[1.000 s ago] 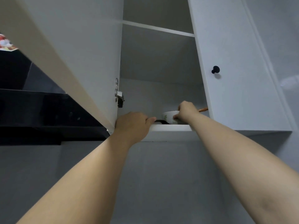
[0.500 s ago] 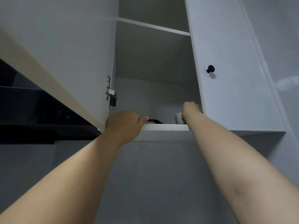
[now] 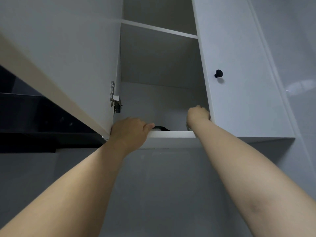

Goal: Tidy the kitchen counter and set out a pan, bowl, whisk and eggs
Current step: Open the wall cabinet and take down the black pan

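Note:
I look up into an open white wall cabinet (image 3: 162, 65). My left hand (image 3: 130, 132) holds the front edge of its bottom shelf (image 3: 171, 134), fingers curled over the lip and thumb lying along it. My right hand (image 3: 198, 113) reaches in at the shelf's right end, fingers curled on a white bowl (image 3: 188, 126). Only a pale sliver of that bowl shows beside my wrist. A thin black curved piece, likely the pan (image 3: 160, 128), peeks above the shelf edge between my hands. Whisk and eggs are not in view.
The cabinet's left door (image 3: 59, 57) hangs open over my left arm, its metal hinge (image 3: 114, 100) near my left hand. The right door (image 3: 239, 82) is closed, with a black knob (image 3: 218, 73). A dark range hood (image 3: 34, 125) sits at left. An upper shelf (image 3: 159, 29) spans the cabinet.
My right hand has moved right and deeper into the cabinet with the bowl, which was plainly visible a second ago and is now almost hidden. My left hand stays on the shelf edge.

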Demonstrator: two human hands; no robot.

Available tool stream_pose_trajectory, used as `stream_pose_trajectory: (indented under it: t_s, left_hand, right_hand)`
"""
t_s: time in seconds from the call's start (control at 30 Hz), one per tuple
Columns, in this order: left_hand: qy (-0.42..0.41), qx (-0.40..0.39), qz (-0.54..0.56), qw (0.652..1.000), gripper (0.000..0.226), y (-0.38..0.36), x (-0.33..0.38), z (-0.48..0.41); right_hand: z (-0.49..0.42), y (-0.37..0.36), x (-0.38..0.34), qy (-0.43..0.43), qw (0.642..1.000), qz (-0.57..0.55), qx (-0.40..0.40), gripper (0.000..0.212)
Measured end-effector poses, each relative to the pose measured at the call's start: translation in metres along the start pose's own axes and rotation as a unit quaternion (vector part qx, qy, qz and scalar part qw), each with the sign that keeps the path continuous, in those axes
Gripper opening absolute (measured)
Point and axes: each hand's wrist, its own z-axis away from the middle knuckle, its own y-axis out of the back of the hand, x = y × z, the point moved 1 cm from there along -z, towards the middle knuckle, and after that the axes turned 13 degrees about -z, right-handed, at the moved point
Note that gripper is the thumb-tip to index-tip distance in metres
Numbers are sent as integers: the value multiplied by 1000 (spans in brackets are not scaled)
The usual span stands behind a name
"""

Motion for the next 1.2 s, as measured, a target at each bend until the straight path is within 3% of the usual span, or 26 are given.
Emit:
stream_pose_trajectory:
  t_s: [0.23,0.43,0.57,0.67,0.8,0.97,1.13,1.2]
  left_hand:
    - [2,-2,0,1000,50,1,0,0]
    - [4,-2,3,1000,50,0,0,1]
    - [-1,2,-1,1000,50,1,1,1]
    - [-1,3,-4,1000,50,2,2,1]
    - [4,2,-5,1000,50,2,2,2]
    - [24,-8,57,998,33,8,1,3]
    - [11,-26,112,993,32,13,-2,6]
    - [14,-28,120,992,28,15,-2,8]
  right_hand:
    - [2,-6,-5,43,997,12,-69,32]
    - [3,-7,2,27,978,43,-203,24]
    - [0,-9,2,-3,983,-39,-179,35]
    - [-3,-10,-7,-9,977,-194,-87,32]
    - [15,3,-19,73,920,-381,49,24]
    - [61,16,-28,120,801,-586,-28,36]
    - [92,21,-12,131,775,-617,-35,40]
    - [101,22,-7,152,784,-601,-34,39]
